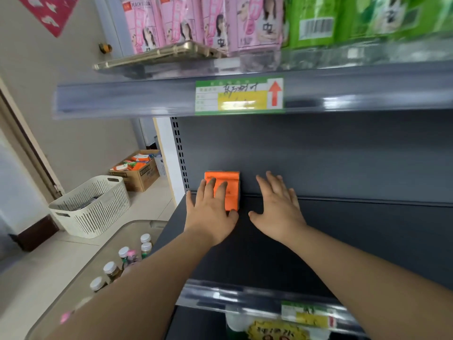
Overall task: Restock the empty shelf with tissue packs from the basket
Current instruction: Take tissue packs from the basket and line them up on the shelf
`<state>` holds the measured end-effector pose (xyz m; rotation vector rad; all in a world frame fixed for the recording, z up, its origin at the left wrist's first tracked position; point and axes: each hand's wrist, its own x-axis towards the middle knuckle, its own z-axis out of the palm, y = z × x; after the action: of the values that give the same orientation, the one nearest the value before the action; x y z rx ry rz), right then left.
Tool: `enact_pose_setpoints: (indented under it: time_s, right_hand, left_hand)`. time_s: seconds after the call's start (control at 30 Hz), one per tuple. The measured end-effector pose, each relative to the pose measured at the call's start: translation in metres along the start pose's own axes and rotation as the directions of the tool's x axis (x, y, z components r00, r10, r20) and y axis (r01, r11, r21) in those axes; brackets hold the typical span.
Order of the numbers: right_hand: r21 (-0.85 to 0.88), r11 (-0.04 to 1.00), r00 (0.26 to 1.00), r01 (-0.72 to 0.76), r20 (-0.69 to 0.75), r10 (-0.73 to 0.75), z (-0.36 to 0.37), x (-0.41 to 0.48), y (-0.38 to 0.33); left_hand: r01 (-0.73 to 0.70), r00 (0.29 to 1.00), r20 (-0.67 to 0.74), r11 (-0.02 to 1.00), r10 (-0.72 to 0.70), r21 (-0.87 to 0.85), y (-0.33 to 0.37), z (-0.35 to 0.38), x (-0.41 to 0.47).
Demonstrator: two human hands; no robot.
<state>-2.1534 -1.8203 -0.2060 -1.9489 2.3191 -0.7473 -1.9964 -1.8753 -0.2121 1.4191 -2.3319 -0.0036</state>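
An orange tissue pack (231, 185) lies flat at the back left corner of the dark grey shelf (343, 231), against the back panel. My left hand (209, 209) rests flat on top of it, fingers spread over the pack and thumb at its near edge. Just to the right of the pack, my right hand (278, 207) lies palm down on the bare shelf, fingers apart and holding nothing. The cream slatted basket (93, 207) stands on the floor to the left; its contents are barely visible.
Above is a shelf with pink and green drink packs (220, 23) and a price label (239, 96). A cardboard box (137, 170) of orange packs sits on the floor behind the basket. Bottles with white caps (122, 261) stand on a lower curved ledge at left.
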Motion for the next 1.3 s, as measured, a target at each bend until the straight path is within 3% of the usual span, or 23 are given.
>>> enact_pose_setpoints:
  time_s: [0.4, 0.73, 1.0, 1.3]
  right_hand:
    - [-0.152, 0.986, 0.997, 0.067, 0.058, -0.058, -0.033, -0.122, 0.018]
    - [-0.229, 0.971, 0.993, 0.066, 0.114, -0.041, -0.036, -0.210, 0.049]
    - [-0.210, 0.976, 0.984, 0.059, 0.176, -0.022, -0.013, -0.276, 0.075]
    - [-0.197, 0.980, 0.917, 0.033, 0.396, 0.048, 0.055, -0.357, 0.098]
  left_hand:
    - [-0.073, 0.996, 0.061, 0.989, 0.066, 0.131, 0.053, -0.020, -0.100]
    - [-0.125, 0.989, 0.091, 0.984, 0.113, 0.130, 0.091, 0.004, -0.179]
    - [-0.168, 0.958, 0.251, 0.981, 0.139, 0.096, 0.100, 0.044, -0.246]
    - [-0.130, 0.863, 0.499, 0.989, 0.080, 0.067, 0.086, 0.096, -0.322]
